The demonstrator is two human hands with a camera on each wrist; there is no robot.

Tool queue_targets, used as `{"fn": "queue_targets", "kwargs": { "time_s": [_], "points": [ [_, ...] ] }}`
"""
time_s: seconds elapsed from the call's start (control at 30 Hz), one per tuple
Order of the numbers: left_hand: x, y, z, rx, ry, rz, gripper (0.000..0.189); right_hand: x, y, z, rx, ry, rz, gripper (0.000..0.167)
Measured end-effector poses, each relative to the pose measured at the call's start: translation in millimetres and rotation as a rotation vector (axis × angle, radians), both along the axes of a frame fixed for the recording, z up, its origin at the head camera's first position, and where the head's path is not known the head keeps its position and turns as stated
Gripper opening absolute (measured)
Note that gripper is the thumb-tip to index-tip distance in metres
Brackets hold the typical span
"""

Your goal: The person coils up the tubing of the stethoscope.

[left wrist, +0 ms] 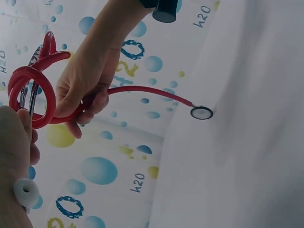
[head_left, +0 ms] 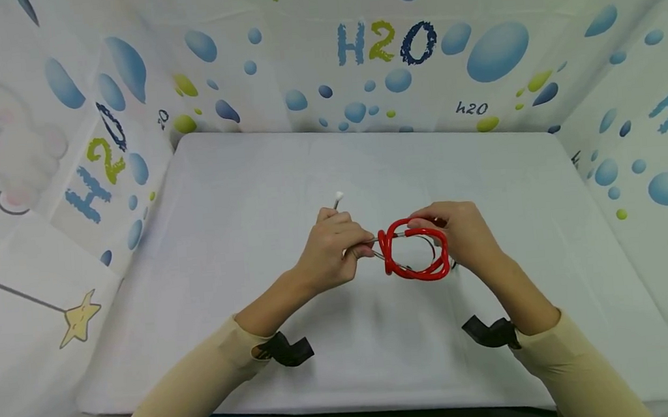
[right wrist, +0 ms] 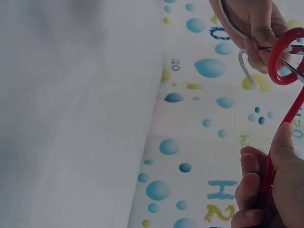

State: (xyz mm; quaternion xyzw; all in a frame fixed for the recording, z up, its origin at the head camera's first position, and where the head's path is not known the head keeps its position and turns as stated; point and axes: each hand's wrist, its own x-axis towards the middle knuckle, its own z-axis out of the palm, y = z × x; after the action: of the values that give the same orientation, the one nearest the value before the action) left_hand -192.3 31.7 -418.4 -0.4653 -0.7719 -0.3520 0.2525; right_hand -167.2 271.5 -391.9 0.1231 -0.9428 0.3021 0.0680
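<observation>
Clearly, both hands are occupied with one stethoscope [head_left: 387,253], which is held up above the white table [head_left: 250,189], between the two hands. The left hand [head_left: 337,246] is grasping its metal tubes [left wrist: 33,99] with the thumb and the fingers; the right hand [head_left: 456,228] has its fingers bent around the red tubing [right wrist: 269,178]. Near the left hand, this tubing makes loops around the metal tubes.

From the head view, one can see the loops and one white ear tip [head_left: 339,195] standing out above the left hand, but the end part is mostly hidden behind the right hand. The left wrist view shows it well: the round chest piece [left wrist: 202,112] is at the end of the tubing, which comes out of the right hand in a soft curve. It is the right wrist view that shows best how the right fingers close on the tubing; there, the chest piece is not visible. Behind the table, the head view shows also a wall cloth [head_left: 305,60] with printed drops and "H2O" letters.
</observation>
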Motion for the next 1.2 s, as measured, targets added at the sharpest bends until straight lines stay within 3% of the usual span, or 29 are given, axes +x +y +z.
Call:
{"fn": "queue_targets", "kwargs": {
  "time_s": [0.2,0.5,1.0,1.2],
  "points": [
    [-1.5,-2.3,0.7,0.013,0.013,0.010,0.009,0.5,-3.4,-5.2,-0.128,0.025,-0.090,0.021],
    [-2.7,-6.3,3.3,0.052,0.031,0.025,0.008,3.4,-8.8,-9.9,-0.181,0.006,-0.065,0.020],
    [-4.3,-15.8,14.5,0.069,0.011,0.091,0.010,11.3,-17.5,-15.5,-0.195,0.138,-0.031,0.015],
    [-5.9,-20.2,20.5,0.082,-0.003,0.142,0.011,15.5,-19.4,-17.8,-0.194,0.094,-0.003,0.021]
  ]
}}
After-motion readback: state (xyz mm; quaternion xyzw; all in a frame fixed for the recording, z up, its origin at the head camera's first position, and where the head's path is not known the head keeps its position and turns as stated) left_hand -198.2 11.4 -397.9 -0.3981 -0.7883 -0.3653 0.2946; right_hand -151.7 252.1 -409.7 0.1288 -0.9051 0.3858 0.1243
